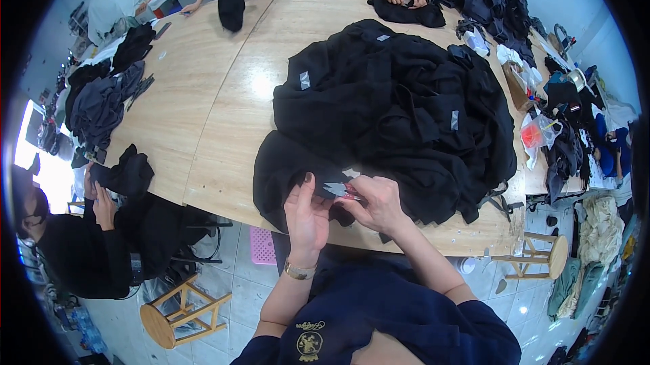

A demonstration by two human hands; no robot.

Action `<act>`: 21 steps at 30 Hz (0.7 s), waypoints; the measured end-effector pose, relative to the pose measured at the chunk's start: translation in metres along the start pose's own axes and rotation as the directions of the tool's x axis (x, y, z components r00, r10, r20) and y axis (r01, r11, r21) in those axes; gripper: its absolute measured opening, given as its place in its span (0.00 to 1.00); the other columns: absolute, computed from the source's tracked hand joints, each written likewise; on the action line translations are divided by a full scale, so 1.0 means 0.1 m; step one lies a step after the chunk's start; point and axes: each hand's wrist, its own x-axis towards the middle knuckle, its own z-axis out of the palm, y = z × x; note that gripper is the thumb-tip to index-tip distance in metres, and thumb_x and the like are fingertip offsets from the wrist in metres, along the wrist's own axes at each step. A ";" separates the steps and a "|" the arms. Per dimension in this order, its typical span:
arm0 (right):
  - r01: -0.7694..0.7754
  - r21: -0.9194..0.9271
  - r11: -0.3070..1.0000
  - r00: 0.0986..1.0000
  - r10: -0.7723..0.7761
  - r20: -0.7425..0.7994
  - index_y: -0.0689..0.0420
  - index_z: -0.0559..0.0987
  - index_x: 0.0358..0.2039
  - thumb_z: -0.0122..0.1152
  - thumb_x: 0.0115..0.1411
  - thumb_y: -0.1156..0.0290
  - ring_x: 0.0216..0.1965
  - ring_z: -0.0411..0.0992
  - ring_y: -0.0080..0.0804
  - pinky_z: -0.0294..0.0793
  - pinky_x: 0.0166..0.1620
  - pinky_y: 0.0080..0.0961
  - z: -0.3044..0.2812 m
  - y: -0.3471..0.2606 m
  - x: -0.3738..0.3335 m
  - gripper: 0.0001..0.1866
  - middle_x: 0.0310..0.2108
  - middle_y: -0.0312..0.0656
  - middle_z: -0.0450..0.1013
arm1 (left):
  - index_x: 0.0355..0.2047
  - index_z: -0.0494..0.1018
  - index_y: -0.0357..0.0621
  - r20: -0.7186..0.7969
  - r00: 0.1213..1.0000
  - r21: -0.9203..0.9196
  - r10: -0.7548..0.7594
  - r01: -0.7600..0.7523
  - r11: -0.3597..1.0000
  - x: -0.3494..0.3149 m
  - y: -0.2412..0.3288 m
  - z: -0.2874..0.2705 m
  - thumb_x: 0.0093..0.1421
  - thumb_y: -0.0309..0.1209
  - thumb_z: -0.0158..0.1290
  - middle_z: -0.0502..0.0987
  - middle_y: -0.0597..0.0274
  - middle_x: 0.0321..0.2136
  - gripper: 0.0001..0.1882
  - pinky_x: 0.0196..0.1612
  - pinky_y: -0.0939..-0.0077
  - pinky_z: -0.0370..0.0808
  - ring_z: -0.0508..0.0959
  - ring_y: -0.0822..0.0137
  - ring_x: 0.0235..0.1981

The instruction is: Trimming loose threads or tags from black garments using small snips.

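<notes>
A pair of small thread snips (351, 192) with red handles and pale metal blades is gripped in my right hand (376, 199). Its blades point left, toward my other hand. My left hand (307, 221) is raised at the near edge of a heap of black garments (379, 111), thumb up and fingers stretched out against the dark cloth. Some of its fingertips are hard to make out against the fabric. Just beyond the snips, a small white label (351, 173) shows on the cloth. Other pale labels are dotted over the heap.
The heap lies on a large wooden table (223, 101). Two people work with dark cloth across it; another sits at left holding a black piece (125, 172). Dark cloth (108, 104) piles at far left. Wooden stools (159, 324) stand on the floor. A plastic bag (538, 131) sits at right.
</notes>
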 end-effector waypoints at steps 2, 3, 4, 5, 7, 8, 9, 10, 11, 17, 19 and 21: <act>0.003 -0.026 1.000 1.000 -0.003 0.016 0.57 0.73 0.22 0.65 0.49 0.59 0.16 0.67 0.35 0.61 0.21 0.26 -0.01 -0.01 0.00 0.15 0.16 0.40 0.68 | 0.33 0.73 0.43 -0.003 0.999 0.036 0.032 -0.032 0.999 0.00 -0.01 0.00 0.63 0.37 0.48 0.77 0.62 0.32 0.11 0.37 0.76 0.74 0.76 0.72 0.33; 0.003 -0.027 1.000 1.000 -0.002 0.016 0.57 0.73 0.22 0.65 0.49 0.59 0.16 0.67 0.35 0.61 0.21 0.26 -0.01 -0.02 0.01 0.15 0.16 0.40 0.68 | 0.33 0.73 0.43 -0.003 1.000 0.035 0.031 -0.031 0.999 0.00 -0.01 0.01 0.63 0.37 0.48 0.77 0.62 0.32 0.11 0.37 0.76 0.74 0.76 0.72 0.33; -0.090 0.069 0.994 0.996 0.091 -0.013 0.58 0.73 0.24 0.65 0.50 0.62 0.16 0.67 0.33 0.62 0.21 0.24 -0.01 -0.04 0.00 0.13 0.16 0.40 0.68 | 0.33 0.73 0.43 -0.012 1.000 0.027 0.024 -0.023 0.999 -0.01 0.00 0.03 0.63 0.37 0.48 0.77 0.62 0.31 0.11 0.37 0.76 0.75 0.77 0.72 0.33; -0.178 0.167 0.970 0.982 0.186 -0.032 0.59 0.73 0.26 0.65 0.51 0.65 0.15 0.67 0.31 0.63 0.21 0.23 -0.01 -0.06 0.00 0.12 0.16 0.39 0.68 | 0.33 0.73 0.42 -0.021 1.000 0.019 0.016 -0.016 1.000 -0.01 0.01 0.05 0.63 0.37 0.48 0.77 0.61 0.31 0.11 0.38 0.76 0.75 0.77 0.72 0.33; -0.251 0.345 0.904 0.957 0.286 -0.052 0.60 0.73 0.27 0.64 0.51 0.68 0.15 0.67 0.28 0.64 0.21 0.21 0.06 -0.05 -0.02 0.11 0.15 0.39 0.67 | 0.33 0.73 0.42 -0.020 1.000 0.020 0.008 -0.008 1.000 -0.02 0.02 0.10 0.63 0.37 0.48 0.77 0.62 0.31 0.11 0.39 0.76 0.75 0.77 0.72 0.33; -0.305 0.514 0.802 0.922 0.384 -0.052 0.62 0.73 0.29 0.64 0.52 0.70 0.15 0.66 0.26 0.64 0.22 0.19 0.08 -0.05 -0.03 0.11 0.15 0.38 0.67 | 0.33 0.73 0.42 -0.020 1.000 0.021 0.001 -0.001 1.000 -0.02 0.02 0.11 0.63 0.37 0.48 0.77 0.62 0.31 0.11 0.39 0.76 0.76 0.77 0.72 0.33; -0.324 0.512 0.796 0.924 0.381 -0.008 0.61 0.72 0.31 0.64 0.52 0.70 0.15 0.64 0.21 0.64 0.22 0.16 0.08 -0.08 -0.03 0.12 0.16 0.37 0.67 | 0.33 0.73 0.42 -0.020 1.000 0.022 0.001 -0.001 1.000 -0.02 0.02 0.09 0.63 0.37 0.48 0.77 0.62 0.31 0.11 0.39 0.76 0.76 0.77 0.72 0.33; -0.324 0.512 0.795 0.924 0.382 -0.008 0.61 0.72 0.31 0.64 0.52 0.70 0.15 0.64 0.21 0.64 0.22 0.16 0.10 -0.12 -0.01 0.12 0.16 0.37 0.67 | 0.35 0.73 0.40 0.017 1.000 0.008 -0.015 0.015 1.000 -0.02 0.01 0.05 0.63 0.34 0.48 0.77 0.61 0.32 0.10 0.39 0.77 0.74 0.76 0.71 0.34; -0.262 0.417 0.870 0.949 0.312 -0.055 0.61 0.71 0.30 0.64 0.52 0.68 0.15 0.66 0.23 0.64 0.21 0.17 0.12 -0.16 0.02 0.13 0.16 0.38 0.68 | 0.36 0.73 0.39 0.054 0.998 -0.004 -0.031 0.031 1.000 -0.01 -0.01 0.01 0.62 0.32 0.49 0.77 0.61 0.33 0.09 0.40 0.78 0.73 0.76 0.70 0.35; -0.246 0.199 0.949 0.969 0.238 0.061 0.62 0.70 0.30 0.57 0.55 0.74 0.18 0.69 0.25 0.68 0.23 0.23 0.17 -0.24 0.09 0.06 0.19 0.43 0.70 | 0.35 0.73 0.40 0.077 0.995 -0.016 0.061 -0.059 0.998 -0.01 -0.14 -0.16 0.63 0.30 0.48 0.77 0.62 0.33 0.08 0.41 0.78 0.71 0.75 0.72 0.35; -0.274 0.333 0.902 0.961 0.267 0.065 0.61 0.70 0.29 0.55 0.57 0.74 0.16 0.67 0.24 0.66 0.21 0.22 0.18 -0.23 0.11 0.05 0.17 0.40 0.68 | 0.35 0.73 0.40 0.097 0.993 -0.020 0.061 -0.060 0.998 -0.02 -0.12 -0.12 0.63 0.30 0.48 0.77 0.62 0.34 0.07 0.42 0.77 0.71 0.75 0.72 0.36; -0.294 0.460 0.838 0.953 0.294 0.073 0.60 0.69 0.29 0.53 0.58 0.74 0.14 0.64 0.22 0.63 0.19 0.21 0.19 -0.20 0.10 0.05 0.15 0.37 0.66 | 0.36 0.73 0.40 0.102 0.995 -0.032 -0.008 0.011 0.999 -0.02 -0.10 -0.05 0.63 0.30 0.48 0.77 0.60 0.35 0.07 0.44 0.74 0.71 0.75 0.70 0.37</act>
